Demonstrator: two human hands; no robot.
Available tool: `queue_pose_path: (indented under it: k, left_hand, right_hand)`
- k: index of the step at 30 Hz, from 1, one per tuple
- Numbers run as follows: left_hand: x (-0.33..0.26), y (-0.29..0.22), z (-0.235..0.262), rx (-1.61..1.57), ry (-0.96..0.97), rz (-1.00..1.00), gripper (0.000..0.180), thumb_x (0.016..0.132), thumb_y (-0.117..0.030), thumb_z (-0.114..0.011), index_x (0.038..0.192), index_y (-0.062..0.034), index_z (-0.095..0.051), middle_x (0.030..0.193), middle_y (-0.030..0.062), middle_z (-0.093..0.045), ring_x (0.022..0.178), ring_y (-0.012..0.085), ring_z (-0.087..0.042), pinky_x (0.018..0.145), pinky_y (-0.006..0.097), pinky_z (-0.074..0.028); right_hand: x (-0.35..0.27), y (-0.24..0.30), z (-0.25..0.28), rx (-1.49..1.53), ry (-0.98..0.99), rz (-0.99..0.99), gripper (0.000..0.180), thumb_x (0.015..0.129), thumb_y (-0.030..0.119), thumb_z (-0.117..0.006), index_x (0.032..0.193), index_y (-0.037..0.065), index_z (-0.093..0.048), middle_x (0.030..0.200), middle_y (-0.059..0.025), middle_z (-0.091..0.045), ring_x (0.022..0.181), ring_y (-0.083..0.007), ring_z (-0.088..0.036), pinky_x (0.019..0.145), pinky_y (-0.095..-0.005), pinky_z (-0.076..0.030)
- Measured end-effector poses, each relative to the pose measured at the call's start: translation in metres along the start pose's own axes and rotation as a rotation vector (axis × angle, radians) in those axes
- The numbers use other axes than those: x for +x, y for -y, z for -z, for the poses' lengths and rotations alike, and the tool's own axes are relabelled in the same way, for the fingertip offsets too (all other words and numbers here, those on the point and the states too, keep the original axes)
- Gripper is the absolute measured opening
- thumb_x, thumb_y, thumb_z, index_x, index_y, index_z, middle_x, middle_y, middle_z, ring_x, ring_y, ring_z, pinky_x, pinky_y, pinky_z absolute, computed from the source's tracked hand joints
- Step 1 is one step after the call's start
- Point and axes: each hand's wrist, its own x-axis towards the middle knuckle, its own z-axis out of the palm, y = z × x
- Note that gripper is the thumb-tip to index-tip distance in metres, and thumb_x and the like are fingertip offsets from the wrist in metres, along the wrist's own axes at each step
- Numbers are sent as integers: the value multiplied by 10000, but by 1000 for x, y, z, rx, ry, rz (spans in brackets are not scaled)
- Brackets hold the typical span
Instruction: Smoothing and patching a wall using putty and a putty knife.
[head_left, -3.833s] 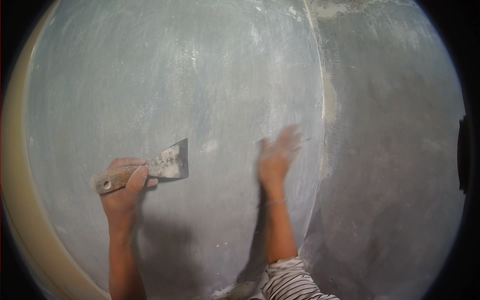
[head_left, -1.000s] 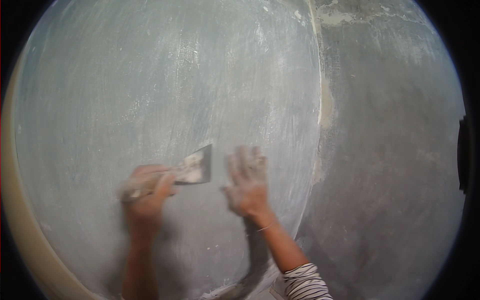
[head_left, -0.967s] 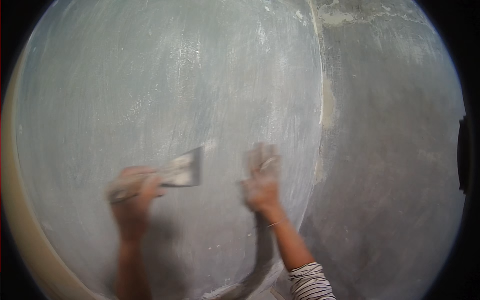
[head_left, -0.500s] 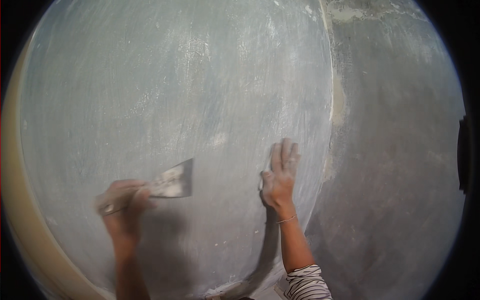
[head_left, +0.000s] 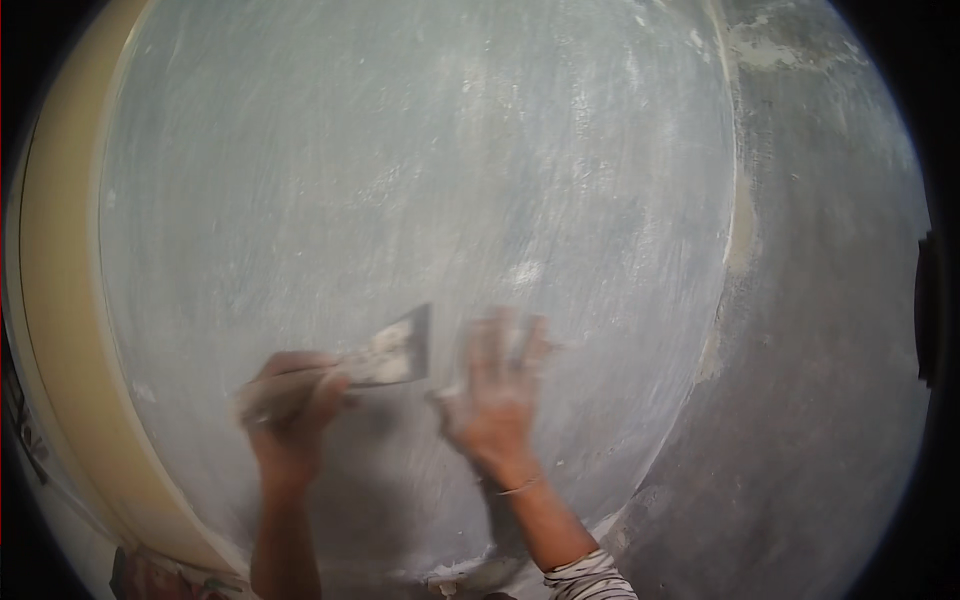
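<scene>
My left hand (head_left: 295, 400) is closed round the handle of a putty knife (head_left: 390, 350). Its wide blade points right, smeared with whitish filler, and the dark edge stands upright just off or against the grey-blue wall (head_left: 400, 200). To the right of the blade, my right hand (head_left: 497, 390) lies against the wall with its fingers stretched upward, smeared by motion. Pale edges of some thin, flat piece show beside the thumb and fingertips; the palm hides most of it, and its kind is unclear. White dust coats the fingers.
A beige vertical strip (head_left: 70, 270) borders the wall on the left. On the right, a corner edge with chipped filler (head_left: 741, 225) meets a darker grey wall (head_left: 810, 330). Pale rubble (head_left: 470, 575) lies along the wall's foot. Reddish-brown items (head_left: 165, 580) sit at the lower left.
My right hand has slid left and somewhat down along the wall, nearer the blade. The left hand with the putty knife sits slightly further right in the view, which has itself shifted.
</scene>
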Motion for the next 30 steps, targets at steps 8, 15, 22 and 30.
queue_pose_path:
  k: [8,15,22,30]
  left_hand:
    - [14,-2,80,-175,-216,94,105,822,-9,-639,884,58,-588,814,130,-630,661,208,-652,546,285,-571]
    - [2,10,62,49,-52,1,112,822,-22,-620,910,40,-589,772,146,-628,658,212,-650,574,323,-576]
    - [-9,20,45,8,-184,167,141,806,-33,-644,914,30,-580,788,128,-639,659,204,-645,612,325,-576]
    - [10,13,102,-203,-268,95,170,762,-1,-693,898,44,-603,845,135,-626,674,190,-635,576,316,-579]
  right_hand:
    - [-10,-45,8,-186,-31,-142,822,903,634,-294,1428,2,-281,1502,-196,-221,1375,-480,-118,1109,-576,-60]
    - [-9,-1,0,-138,162,235,799,905,620,-285,1435,22,-278,1514,-191,-188,1387,-464,-85,1112,-578,-45]
    - [-11,45,-18,-36,23,29,785,915,545,-347,1449,-9,-194,1526,-206,-117,1402,-431,-56,1113,-565,-4]
    - [-5,-33,5,-218,-61,-206,847,905,604,-334,1435,-43,-201,1515,-229,-135,1386,-472,-64,1103,-589,-24]
